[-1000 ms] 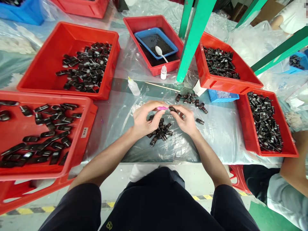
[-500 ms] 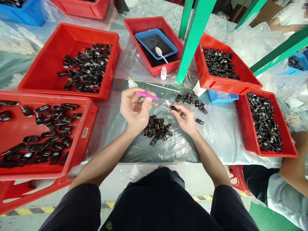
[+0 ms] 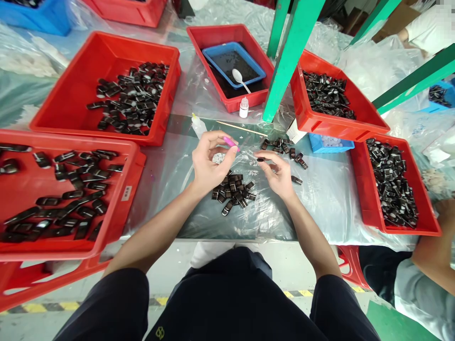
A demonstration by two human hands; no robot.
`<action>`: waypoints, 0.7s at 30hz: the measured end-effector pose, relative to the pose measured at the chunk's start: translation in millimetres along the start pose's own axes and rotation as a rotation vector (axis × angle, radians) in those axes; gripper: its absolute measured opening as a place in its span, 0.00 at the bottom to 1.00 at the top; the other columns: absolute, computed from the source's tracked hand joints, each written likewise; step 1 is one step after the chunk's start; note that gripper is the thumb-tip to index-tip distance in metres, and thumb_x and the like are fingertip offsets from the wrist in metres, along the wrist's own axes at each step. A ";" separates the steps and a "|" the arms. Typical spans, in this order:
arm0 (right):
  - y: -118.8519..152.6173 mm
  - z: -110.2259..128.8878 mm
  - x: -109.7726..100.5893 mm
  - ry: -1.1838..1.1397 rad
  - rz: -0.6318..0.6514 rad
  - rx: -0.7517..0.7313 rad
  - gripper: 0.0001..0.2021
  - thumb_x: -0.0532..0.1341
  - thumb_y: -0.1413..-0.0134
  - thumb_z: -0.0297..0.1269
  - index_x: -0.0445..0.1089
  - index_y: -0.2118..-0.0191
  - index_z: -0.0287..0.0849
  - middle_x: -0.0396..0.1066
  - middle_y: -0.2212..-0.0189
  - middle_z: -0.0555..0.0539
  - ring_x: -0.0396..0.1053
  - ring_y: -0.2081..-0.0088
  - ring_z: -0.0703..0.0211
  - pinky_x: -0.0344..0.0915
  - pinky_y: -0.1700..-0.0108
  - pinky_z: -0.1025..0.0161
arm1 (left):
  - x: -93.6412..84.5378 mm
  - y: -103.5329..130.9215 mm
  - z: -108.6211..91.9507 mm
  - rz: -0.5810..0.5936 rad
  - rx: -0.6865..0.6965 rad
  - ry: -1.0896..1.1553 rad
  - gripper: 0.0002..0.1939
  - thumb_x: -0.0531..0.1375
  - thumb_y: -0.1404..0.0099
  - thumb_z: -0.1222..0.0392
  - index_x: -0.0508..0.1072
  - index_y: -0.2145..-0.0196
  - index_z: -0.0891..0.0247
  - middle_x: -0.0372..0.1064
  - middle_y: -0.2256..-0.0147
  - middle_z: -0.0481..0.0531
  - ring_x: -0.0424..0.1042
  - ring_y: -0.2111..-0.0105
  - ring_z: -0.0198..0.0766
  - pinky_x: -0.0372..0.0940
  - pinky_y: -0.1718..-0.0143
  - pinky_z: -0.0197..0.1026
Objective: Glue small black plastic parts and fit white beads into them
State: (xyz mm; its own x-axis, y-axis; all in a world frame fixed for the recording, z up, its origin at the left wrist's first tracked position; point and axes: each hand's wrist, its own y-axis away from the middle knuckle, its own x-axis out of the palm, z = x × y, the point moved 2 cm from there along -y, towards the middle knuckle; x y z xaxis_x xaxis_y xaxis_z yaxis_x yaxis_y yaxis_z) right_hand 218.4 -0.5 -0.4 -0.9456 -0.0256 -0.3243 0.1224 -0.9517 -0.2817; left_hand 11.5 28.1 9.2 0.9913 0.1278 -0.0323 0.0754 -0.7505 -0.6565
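Observation:
My left hand (image 3: 210,161) is closed on a slim pink pen-like stick (image 3: 232,143), pinched between thumb and fingers. To its right, my right hand (image 3: 276,173) pinches a small dark glossy piece (image 3: 260,160) at its fingertips. The stick and the piece are apart. A pile of similar dark pieces (image 3: 232,189) lies on the plastic-covered table just below and between my hands. Partly hidden behind my left hand is a white round speckled thing (image 3: 218,158). More dark pieces (image 3: 279,144) lie loosely beyond my right hand.
Red bins of dark pieces stand left (image 3: 170,109) and right (image 3: 362,189). A squeeze bottle (image 3: 199,127), a thin wooden stick (image 3: 241,128), a small white bottle (image 3: 243,108) and a blue box (image 3: 330,148) lie beyond my hands. A green post (image 3: 284,71) rises behind. Another person's arm (image 3: 435,255) is at right.
My left hand has moved right with the pink stick, which now tilts downward to the right. The right hand has shifted slightly, and a white tip seen beside its dark piece no longer shows.

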 end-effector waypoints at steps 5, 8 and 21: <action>0.0 1.1 0.8 -0.109 0.013 -0.010 0.09 0.63 0.30 0.38 0.80 0.51 0.47 0.81 0.48 0.44 0.78 0.52 0.54 0.64 0.72 0.63 | -0.8 0.6 0.6 -0.032 0.017 0.009 0.13 0.70 0.30 0.51 0.72 0.55 0.56 0.77 0.62 0.47 0.80 0.64 0.34 0.79 0.66 0.37; 0.5 0.0 1.2 -0.098 0.012 0.020 0.10 0.63 0.31 0.39 0.81 0.51 0.47 0.81 0.48 0.44 0.77 0.54 0.55 0.64 0.72 0.63 | -2.6 -0.8 -6.6 -0.091 0.063 0.018 0.13 0.69 0.29 0.51 0.71 0.53 0.55 0.78 0.61 0.48 0.81 0.65 0.35 0.79 0.67 0.39; 3.4 -13.3 10.3 -0.253 0.194 0.128 0.24 0.66 0.33 0.56 0.75 0.43 0.43 0.81 0.68 0.49 0.67 0.76 0.66 0.71 0.70 0.63 | -3.5 1.5 -24.2 -0.074 0.077 0.081 0.13 0.67 0.27 0.50 0.71 0.49 0.52 0.79 0.60 0.48 0.82 0.65 0.37 0.81 0.65 0.43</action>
State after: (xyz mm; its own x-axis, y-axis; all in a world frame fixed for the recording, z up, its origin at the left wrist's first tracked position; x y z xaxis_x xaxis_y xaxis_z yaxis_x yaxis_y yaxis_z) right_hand 213.1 0.1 -16.8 -0.9550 -0.2702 -0.1220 0.2840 -0.9518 -0.1158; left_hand 10.7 10.9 26.5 0.9891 0.1257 0.0769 0.1428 -0.6888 -0.7107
